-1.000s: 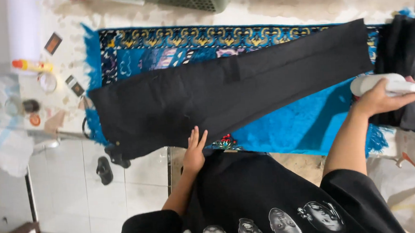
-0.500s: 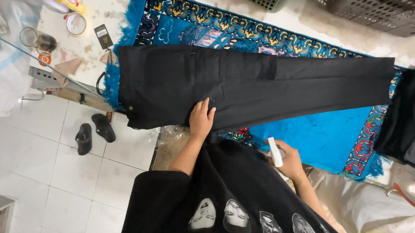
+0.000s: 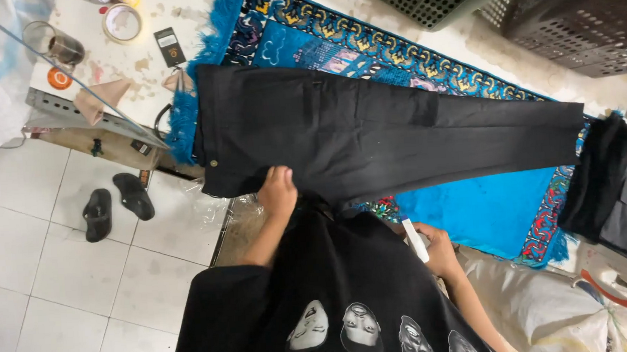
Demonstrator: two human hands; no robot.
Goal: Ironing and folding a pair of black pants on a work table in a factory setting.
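Black trousers spread flat across a blue patterned rug through the middle of the frame, waistband at centre left, legs running to the right edge of the rug. Left hand pressed on the lower edge of the trousers near the waistband, fingers curled down onto the cloth; whether pinching the fabric or only resting on it, impossible to tell, since the fingertips are hidden from above. Right hand at lower centre, close to the body, closed around a slim white stick-like object; only its upper end visible, its kind hard to make out. Wearer's black printed shirt filling the bottom centre and hiding the near edge of the rug and the counter beneath.

At right, a second pile of dark garments, partly cut off by the frame edge. At lower right, a white iron with red trim, half out of view. At top right, dark perforated laundry baskets, cropped by the upper edge. At upper left, a roll of tape, a glass and a small dark tag on a stained surface. On the white tiled floor at left, a pair of black sandals.
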